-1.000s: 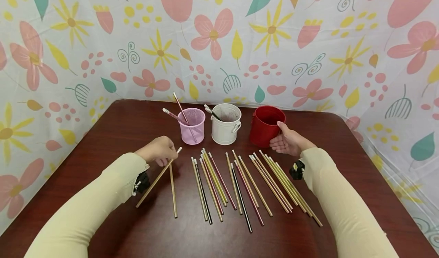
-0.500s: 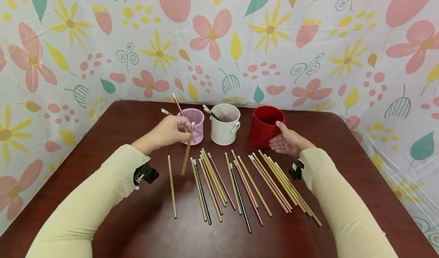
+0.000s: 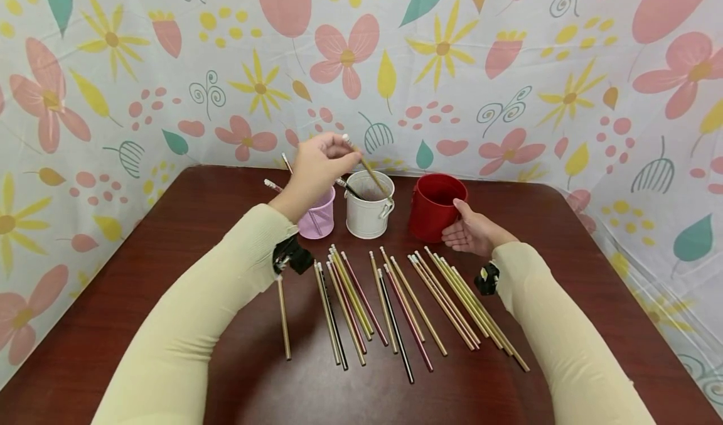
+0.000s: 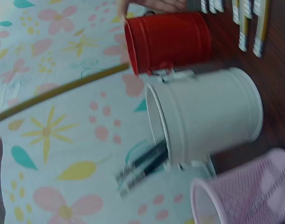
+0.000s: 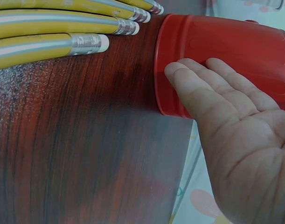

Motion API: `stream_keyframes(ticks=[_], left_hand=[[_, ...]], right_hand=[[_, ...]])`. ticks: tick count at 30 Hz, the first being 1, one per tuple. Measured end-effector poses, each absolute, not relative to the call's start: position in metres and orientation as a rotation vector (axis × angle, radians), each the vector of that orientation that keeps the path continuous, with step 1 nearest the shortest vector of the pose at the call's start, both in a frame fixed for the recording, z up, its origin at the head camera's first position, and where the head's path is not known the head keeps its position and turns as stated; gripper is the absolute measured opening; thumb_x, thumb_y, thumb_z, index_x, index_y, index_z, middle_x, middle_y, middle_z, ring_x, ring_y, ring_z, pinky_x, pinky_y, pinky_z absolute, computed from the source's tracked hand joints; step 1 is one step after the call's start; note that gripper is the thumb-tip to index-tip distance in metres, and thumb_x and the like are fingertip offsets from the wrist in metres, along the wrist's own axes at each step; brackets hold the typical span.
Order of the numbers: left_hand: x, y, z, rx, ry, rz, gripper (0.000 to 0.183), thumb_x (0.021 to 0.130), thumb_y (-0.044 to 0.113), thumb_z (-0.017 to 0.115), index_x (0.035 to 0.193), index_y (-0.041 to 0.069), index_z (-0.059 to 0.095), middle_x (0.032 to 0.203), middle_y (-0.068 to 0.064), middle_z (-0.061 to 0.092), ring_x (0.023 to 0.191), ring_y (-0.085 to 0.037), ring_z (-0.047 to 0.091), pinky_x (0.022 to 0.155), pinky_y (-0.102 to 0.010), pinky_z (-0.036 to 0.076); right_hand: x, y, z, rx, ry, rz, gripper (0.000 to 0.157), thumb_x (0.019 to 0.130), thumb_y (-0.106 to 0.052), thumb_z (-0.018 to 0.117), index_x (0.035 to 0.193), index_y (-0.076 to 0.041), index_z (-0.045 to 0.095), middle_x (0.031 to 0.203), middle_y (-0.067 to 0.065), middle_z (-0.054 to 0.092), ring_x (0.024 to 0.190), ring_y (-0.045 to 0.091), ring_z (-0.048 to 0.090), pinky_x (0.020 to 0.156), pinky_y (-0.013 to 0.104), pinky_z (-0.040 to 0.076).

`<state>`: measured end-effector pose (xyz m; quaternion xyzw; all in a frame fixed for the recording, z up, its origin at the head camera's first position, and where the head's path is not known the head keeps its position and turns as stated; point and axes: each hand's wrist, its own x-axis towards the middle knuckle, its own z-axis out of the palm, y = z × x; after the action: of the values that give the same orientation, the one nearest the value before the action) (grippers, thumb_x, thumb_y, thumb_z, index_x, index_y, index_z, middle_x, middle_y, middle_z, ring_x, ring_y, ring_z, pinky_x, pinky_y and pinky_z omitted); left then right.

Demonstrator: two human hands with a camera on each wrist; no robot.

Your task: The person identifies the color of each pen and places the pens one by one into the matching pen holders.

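My left hand [image 3: 321,169] pinches a gold pencil [image 3: 369,171] by its eraser end, up over the white bucket [image 3: 367,218]. The pencil slants down to the right, its lower end near that bucket's rim; in the left wrist view the pencil [image 4: 63,93] is apart from the white bucket [image 4: 207,116]. Dark pencils [image 4: 144,163] stand tilted in that bucket. My right hand [image 3: 476,230] rests against the side of the red bucket [image 3: 432,215], thumb up near the rim. In the right wrist view its fingers [image 5: 217,86] lie fairly straight along the red wall.
A pink mesh cup [image 3: 316,221] with pencils stands left of the white bucket, partly behind my left wrist. Several gold, black and red pencils [image 3: 403,324] lie in rows along the dark table [image 3: 254,381]. One gold pencil [image 3: 285,324] lies apart at left. Flowered cloth [image 3: 361,61] hangs behind.
My left hand has lifted the gold pencil off the table and carried it up and right, past the pink cup to above the white bucket. My right hand has stayed at the red bucket.
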<state>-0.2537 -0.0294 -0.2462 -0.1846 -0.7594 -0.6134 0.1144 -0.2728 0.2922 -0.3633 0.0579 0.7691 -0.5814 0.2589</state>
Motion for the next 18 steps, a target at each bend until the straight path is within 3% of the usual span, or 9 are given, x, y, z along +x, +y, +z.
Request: stream_keyframes(ticks=[5,12,18], left_hand=[[-0.261,0.000,-0.246,-0.520,-2.096,-1.818,0.010,0.084,0.000,0.069,0.090,-0.006,0.065,0.089,-0.020,0.071,0.071,-0.006,0.063,0.068,-0.017,0.050],[-0.265,0.030,-0.254,-0.554,-2.139,-1.801,0.012,0.086,0.002,0.067,0.096,-0.005,0.065,0.094,-0.017,0.072,0.085,-0.019,0.068,0.074,-0.018,0.053],[-0.269,0.049,-0.267,-0.582,-2.170,-1.837,0.015,0.088,0.004,0.066,0.100,-0.004,0.065,0.097,-0.015,0.072,0.090,-0.016,0.067,0.075,-0.016,0.051]], right_hand=[[-0.272,0.292,-0.364,0.175,2.084,-1.577,0.090,0.097,-0.061,0.017,0.131,0.020,0.036,0.130,0.028,0.052,0.103,0.026,0.059,0.093,0.033,0.048],[-0.272,0.292,-0.363,0.193,2.086,-1.583,0.090,0.097,-0.062,0.017,0.130,0.020,0.038,0.124,0.026,0.057,0.104,0.027,0.059,0.092,0.032,0.048],[-0.273,0.290,-0.364,0.217,2.090,-1.588,0.089,0.098,-0.061,0.017,0.128,0.020,0.039,0.128,0.028,0.053,0.111,0.032,0.055,0.097,0.036,0.044]])
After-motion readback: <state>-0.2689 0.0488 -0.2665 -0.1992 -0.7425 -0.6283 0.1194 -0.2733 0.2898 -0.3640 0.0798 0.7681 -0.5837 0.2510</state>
